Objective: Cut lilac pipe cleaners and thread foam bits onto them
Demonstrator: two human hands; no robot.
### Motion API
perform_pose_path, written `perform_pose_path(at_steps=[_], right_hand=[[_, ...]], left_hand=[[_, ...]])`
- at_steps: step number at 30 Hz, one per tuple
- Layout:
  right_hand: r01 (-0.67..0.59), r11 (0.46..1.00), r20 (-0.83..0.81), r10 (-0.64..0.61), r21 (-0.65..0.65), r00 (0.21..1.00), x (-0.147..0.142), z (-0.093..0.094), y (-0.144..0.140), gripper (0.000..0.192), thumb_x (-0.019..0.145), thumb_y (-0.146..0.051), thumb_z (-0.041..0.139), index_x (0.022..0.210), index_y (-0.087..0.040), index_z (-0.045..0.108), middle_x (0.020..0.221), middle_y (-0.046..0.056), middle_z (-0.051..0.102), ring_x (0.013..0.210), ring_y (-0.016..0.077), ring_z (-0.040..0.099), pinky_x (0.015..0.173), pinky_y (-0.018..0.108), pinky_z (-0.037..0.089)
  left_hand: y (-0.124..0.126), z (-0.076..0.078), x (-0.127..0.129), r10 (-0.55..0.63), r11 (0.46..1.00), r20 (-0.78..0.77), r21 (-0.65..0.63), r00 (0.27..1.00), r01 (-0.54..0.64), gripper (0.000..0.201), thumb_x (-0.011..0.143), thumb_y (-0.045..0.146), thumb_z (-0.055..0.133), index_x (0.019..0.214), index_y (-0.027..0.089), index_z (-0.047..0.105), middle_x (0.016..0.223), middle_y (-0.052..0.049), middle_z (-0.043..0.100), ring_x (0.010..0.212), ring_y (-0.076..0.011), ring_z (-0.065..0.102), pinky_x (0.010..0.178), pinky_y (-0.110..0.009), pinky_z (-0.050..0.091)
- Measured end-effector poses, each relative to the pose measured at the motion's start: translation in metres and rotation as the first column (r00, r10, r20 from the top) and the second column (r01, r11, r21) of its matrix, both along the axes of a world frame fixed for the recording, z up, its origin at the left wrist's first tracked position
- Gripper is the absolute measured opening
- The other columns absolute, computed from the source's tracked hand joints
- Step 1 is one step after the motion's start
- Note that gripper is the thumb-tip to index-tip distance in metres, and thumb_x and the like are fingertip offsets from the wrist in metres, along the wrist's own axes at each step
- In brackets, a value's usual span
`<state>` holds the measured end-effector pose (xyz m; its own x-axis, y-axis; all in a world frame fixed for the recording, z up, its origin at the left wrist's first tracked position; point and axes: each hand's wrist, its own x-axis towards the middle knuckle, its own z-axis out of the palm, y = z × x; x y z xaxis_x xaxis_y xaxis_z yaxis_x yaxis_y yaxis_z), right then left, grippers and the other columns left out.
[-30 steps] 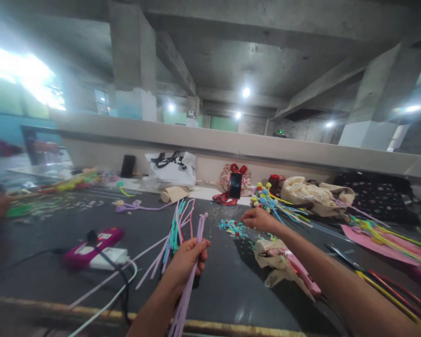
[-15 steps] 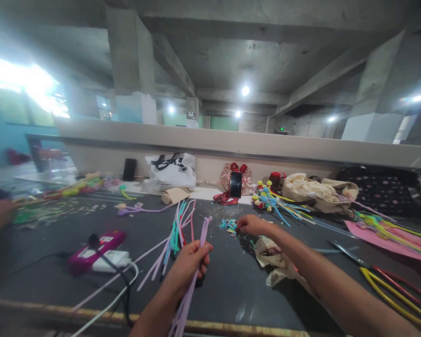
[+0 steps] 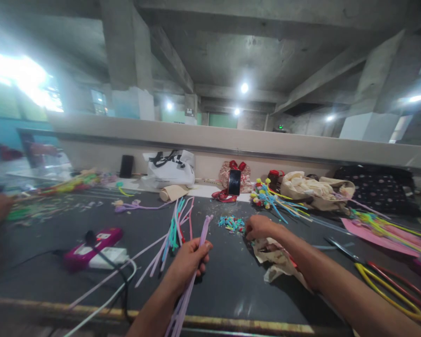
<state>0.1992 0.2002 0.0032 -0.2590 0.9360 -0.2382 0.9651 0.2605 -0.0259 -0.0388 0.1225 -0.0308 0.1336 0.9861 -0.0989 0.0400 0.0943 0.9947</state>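
Head view: the left hand [image 3: 191, 260] is closed around a bundle of slim, fuzzy lilac stems [image 3: 205, 229], thumb laid over the top and fingers curled beneath, leaving no gap. Gripped partway along, the bundle slants over the surface, tips pointing toward the far edge and lower ends reaching past the near edge; holding it there probably keeps the stems together and their tips exposed.

The right hand [image 3: 261, 228] is bent downward, fingers curled and nearly gathered, beside the right end of a small heap of turquoise scraps flecked with yellow and red [image 3: 230, 223]. Whether those fingertips pinch anything cannot be told, since the hand hides them. Under that wrist lies a crumpled beige wrapping, paper or cloth [image 3: 271, 257].

Loose lilac, pink and turquoise fuzzy stems [image 3: 174, 229] fan out just left of the bundle, some trailing toward the near edge, perhaps put there to be handy for the left hand. Metal scissors with red and yellow handles [image 3: 360, 267] lie toward the right edge, handles facing the person, which would suit a right-hand reach. Along the far edge, a black phone [image 3: 234, 182] leans upright against a red-and-cream patterned pouch [image 3: 245, 175], seemingly for support.
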Motion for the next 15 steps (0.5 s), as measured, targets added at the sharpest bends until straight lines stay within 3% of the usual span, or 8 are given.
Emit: perform_pose_path(at_steps=[4, 11, 15], right_hand=[[-0.009, 1.000, 0.032, 0.009, 0.008, 0.999, -0.003, 0.000, 0.000, 0.021, 0.081, -0.028, 0.051, 0.097, -0.015, 0.055, 0.099, 0.004, 0.057, 0.084, 0.0169, 0.056, 0.071, 0.035, 0.047], [-0.006, 0.991, -0.057, 0.014, 0.135, 0.998, 0.002, 0.010, 0.006, 0.025, 0.083, -0.029, 0.046, 0.102, -0.014, 0.052, 0.099, 0.004, 0.057, 0.081, 0.0159, 0.057, 0.070, 0.035, 0.047], [-0.083, 0.994, -0.047, 0.086, 0.069, 0.995, 0.006, 0.013, -0.001, 0.023, 0.082, -0.029, 0.049, 0.097, -0.013, 0.055, 0.095, 0.003, 0.058, 0.080, 0.0160, 0.057, 0.068, 0.034, 0.047]], left_hand=[[0.000, -0.002, 0.000, -0.012, 1.000, -0.020, 0.004, 1.000, 0.012, 0.022, 0.066, 0.038, 0.053, 0.071, 0.017, 0.048, 0.045, 0.009, 0.046, 0.030, -0.0036, 0.039, 0.030, -0.013, 0.023], [0.000, -0.002, 0.000, -0.015, 1.000, -0.043, 0.009, 0.999, 0.016, 0.023, 0.067, 0.040, 0.052, 0.067, 0.017, 0.046, 0.046, 0.009, 0.045, 0.032, -0.0033, 0.040, 0.031, -0.013, 0.023], [0.000, -0.002, 0.000, -0.021, 1.000, -0.050, 0.007, 0.999, 0.021, 0.023, 0.067, 0.040, 0.051, 0.067, 0.018, 0.046, 0.046, 0.009, 0.045, 0.032, -0.0032, 0.040, 0.031, -0.012, 0.024]])
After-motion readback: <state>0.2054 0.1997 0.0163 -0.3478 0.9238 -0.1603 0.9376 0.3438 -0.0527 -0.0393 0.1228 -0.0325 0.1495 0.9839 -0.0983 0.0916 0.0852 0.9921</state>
